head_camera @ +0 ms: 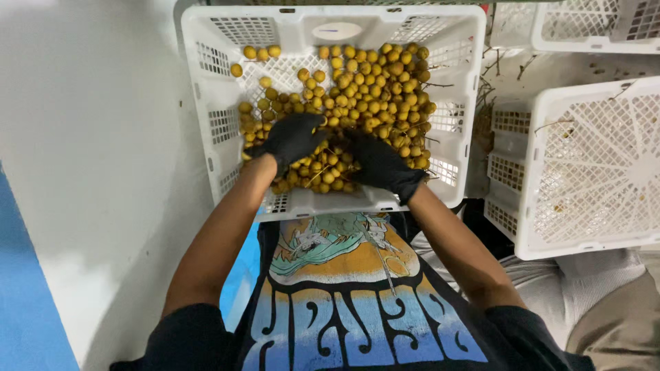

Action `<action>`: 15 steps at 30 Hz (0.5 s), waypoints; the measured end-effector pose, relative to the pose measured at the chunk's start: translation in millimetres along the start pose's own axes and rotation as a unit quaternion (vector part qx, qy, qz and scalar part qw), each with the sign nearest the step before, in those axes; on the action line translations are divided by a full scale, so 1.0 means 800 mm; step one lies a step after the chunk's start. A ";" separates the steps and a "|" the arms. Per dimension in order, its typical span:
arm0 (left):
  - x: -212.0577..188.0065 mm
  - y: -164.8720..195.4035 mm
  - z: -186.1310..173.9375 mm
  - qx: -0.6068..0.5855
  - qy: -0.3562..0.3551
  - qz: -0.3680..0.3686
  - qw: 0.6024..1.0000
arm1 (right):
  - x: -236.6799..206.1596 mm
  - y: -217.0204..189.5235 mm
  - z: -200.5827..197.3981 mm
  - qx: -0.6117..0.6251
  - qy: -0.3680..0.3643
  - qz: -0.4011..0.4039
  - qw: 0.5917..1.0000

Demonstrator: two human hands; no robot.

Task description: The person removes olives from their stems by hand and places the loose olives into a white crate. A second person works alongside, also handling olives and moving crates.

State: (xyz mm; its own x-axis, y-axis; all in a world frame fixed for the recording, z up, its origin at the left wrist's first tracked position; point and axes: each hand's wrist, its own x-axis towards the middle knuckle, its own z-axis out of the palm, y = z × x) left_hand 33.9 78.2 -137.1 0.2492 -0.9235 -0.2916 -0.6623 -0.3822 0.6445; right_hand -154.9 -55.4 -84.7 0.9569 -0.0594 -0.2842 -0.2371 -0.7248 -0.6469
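A white plastic crate (206, 82) in front of me holds a heap of small round yellow fruits (371, 82) with thin twigs among them. Both my hands wear black gloves and are down in the near part of the heap. My left hand (292, 137) rests on the fruits at the left, its fingers curled into them. My right hand (378, 163) lies on the fruits at the right, fingers bent among them. Whether either hand grips a fruit is hidden by the gloves.
A white wall stands to the left with a blue strip (27, 302) low down. A second white crate (584, 165) lies on its side at the right, and a third (577, 27) is at the top right. Loose twigs (495, 75) lie between the crates.
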 end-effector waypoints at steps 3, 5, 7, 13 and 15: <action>-0.056 -0.013 0.038 -0.029 0.014 0.015 0.999 | 0.018 0.008 0.053 -0.135 -0.077 0.045 0.987; -0.075 -0.015 0.052 -0.047 0.054 0.045 0.996 | 0.016 0.020 0.073 -0.027 -0.060 0.043 0.997; -0.084 -0.016 0.062 -0.061 0.082 0.063 0.993 | 0.010 0.034 0.084 0.044 -0.039 0.020 0.998; -0.086 0.003 0.067 -0.214 0.113 0.002 0.970 | -0.006 0.069 0.075 0.412 -0.062 0.080 0.906; -0.081 0.015 0.062 -0.298 0.079 -0.010 0.951 | -0.007 0.069 0.063 0.545 -0.084 0.052 0.833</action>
State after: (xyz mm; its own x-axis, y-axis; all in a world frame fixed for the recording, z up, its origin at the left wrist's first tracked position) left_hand -25.3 135.4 -145.6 0.3921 -0.8912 -0.2279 -0.1505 -0.3065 0.9399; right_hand -181.9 -60.3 -154.2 0.9067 0.0798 -0.4143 -0.4156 0.3372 -0.8447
